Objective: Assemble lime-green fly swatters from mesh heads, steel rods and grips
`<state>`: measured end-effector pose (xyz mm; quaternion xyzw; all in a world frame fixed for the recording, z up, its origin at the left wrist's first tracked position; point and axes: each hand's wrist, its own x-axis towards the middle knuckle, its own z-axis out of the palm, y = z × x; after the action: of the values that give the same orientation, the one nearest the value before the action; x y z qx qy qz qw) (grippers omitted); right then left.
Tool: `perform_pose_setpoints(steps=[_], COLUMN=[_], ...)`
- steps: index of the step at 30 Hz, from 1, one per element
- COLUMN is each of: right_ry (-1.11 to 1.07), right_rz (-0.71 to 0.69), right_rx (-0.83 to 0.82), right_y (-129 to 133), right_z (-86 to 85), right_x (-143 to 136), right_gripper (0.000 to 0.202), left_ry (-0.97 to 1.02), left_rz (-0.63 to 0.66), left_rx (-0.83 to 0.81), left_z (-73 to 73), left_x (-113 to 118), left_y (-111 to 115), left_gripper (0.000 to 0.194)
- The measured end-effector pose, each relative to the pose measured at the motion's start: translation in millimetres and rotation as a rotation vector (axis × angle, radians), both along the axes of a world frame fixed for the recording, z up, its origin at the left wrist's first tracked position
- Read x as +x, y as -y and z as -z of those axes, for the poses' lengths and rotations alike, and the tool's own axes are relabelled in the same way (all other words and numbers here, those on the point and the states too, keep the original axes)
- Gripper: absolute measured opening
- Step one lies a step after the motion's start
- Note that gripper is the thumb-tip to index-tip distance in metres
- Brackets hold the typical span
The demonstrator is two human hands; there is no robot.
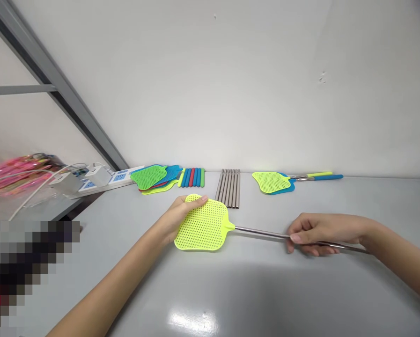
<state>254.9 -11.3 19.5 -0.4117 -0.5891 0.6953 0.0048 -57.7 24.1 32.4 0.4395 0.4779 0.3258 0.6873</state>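
Note:
A yellow fly swatter [204,224] with a thin metal rod is held level above the grey table. My left hand [176,217] grips its perforated head by the left edge, thumb on top. Around the rod, right of the head, close the fingers of my right hand [313,234]. The rod runs on past this hand beneath the wrist, and no coloured grip shows on its visible length. Beyond the swatter lies a row of metal rods [230,187]. Left of these sit several coloured handle grips [193,178] side by side, then a pile of loose swatter heads [150,178].
Back right, a yellow and a blue swatter [273,182] with matching grips lie overlapped near the white wall [231,84]. On the left are a power strip [120,178] with white plugs [98,175] and plastic bags of pink items [23,175]. A metal frame post [79,103] rises there.

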Motion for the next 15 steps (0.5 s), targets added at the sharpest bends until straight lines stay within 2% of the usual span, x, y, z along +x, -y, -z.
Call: perform_pose_setpoints(steps=[3, 7, 15], right_ry=[0.016, -0.001, -0.064], right_rz=[-0.048, 0.027, 0.135], right_rx=[0.036, 0.058, -0.060], right_y=[-4.9, -6.5, -5.9], right_z=[2.5, 4.3, 10.9], right_x=[10.5, 12.3, 3.4], right_gripper=[0.033, 0.034, 0.032], left_ry=[0.012, 0.017, -0.028], left_rz=[0.001, -0.023, -0.086], left_rx=[0.012, 0.016, 0.019], left_z=[-0.3, 2.7, 7.3], left_x=[-0.1, -1.2, -0.1], left_y=[-1.1, -2.3, -0.7], left_gripper=[0.023, 0.024, 0.025])
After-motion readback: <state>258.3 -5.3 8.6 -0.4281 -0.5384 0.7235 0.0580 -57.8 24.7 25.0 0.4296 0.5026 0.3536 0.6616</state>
